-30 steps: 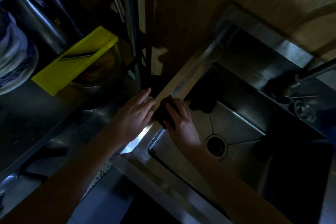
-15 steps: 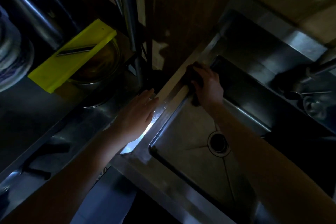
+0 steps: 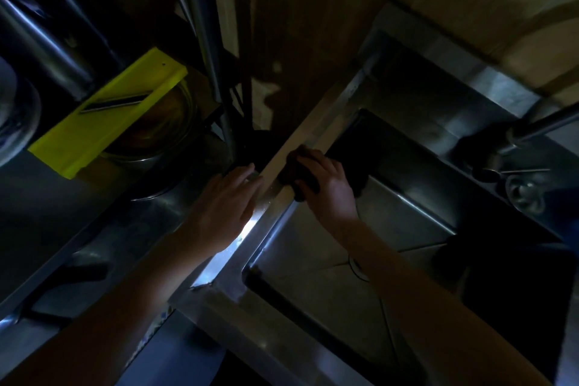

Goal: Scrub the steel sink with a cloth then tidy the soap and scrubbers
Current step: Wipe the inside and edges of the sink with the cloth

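Note:
The steel sink point(image 3: 316, 116) lies at the right of a dim scene, its basin sloping to a drain mostly hidden under my right forearm. My right hand point(image 3: 329, 188) presses a dark cloth point(image 3: 294, 174) onto the sink's left rim, about halfway along it, fingers curled over the cloth. My left hand point(image 3: 225, 207) rests flat, fingers spread, on the steel counter just left of that rim. No soap or scrubbers can be made out in the dark.
A yellow slicer board point(image 3: 106, 113) lies across a metal bowl point(image 3: 156, 135) at the left. Dark pots point(image 3: 40, 37) stand behind it. The tap point(image 3: 532, 128) and its fittings sit at the sink's far right. A tiled wall rises behind.
My right hand slid the cloth up along the left rim away from me, then came part of the way back. My left hand stayed flat on the counter.

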Motion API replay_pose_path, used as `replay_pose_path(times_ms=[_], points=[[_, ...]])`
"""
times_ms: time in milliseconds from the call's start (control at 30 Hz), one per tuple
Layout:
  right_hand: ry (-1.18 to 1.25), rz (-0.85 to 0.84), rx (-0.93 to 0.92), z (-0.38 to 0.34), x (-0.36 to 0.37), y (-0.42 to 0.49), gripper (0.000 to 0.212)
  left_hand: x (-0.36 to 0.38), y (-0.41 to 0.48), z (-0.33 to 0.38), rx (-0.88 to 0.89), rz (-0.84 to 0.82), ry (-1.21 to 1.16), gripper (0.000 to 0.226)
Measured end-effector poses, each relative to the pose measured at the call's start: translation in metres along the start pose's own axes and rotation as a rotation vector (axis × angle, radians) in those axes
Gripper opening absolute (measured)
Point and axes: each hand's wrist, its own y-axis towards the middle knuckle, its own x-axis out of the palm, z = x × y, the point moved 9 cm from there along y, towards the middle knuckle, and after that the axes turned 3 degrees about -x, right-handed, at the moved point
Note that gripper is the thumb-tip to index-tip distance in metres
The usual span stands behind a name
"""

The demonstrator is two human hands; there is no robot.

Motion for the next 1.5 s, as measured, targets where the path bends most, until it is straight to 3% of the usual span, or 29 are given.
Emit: replay_pose_path(times_ms=[333, 567, 767, 1000, 1133, 1233, 1333, 1500], points=[[-0.167, 0.029, 0.182, 0.073, -0.04, 0.091, 0.041, 0.005, 0.032, 0.007, 0.047, -0.022, 0.023, 0.037], [-0.42, -0.054, 0.265, 0.108, -0.053, 0.133, 0.056, 0.002, 0.052, 0.009, 0.047, -0.047, -0.027, 0.038], [-0.43, -0.023, 0.47, 0.138, -0.069, 0.115, 0.053, 0.003, 0.064, 0.013, 0.064, -0.067, -0.054, 0.034], [-0.664, 0.006, 0.528, 0.181, -0.113, 0.043, 0.054, -0.001, 0.073, 0.041, 0.122, -0.044, -0.119, 0.035], [-0.52, 0.058, 0.616, 0.211, -0.138, 0.012, 0.064, 0.002, 0.073, 0.049, 0.134, -0.071, -0.124, 0.041], [-0.372, 0.138, 0.615, 0.21, -0.142, 0.018, 0.058, 0.002, 0.072, 0.049, 0.132, -0.089, -0.139, 0.044], [-0.269, 0.181, 0.565, 0.193, -0.131, 0.043, 0.051, 0.001, 0.071, 0.043, 0.111, -0.092, -0.14, 0.034], [-0.217, 0.092, 0.383, 0.142, -0.08, 0.103, 0.05, 0.001, 0.068, 0.027, 0.063, -0.097, -0.088, 0.031]])
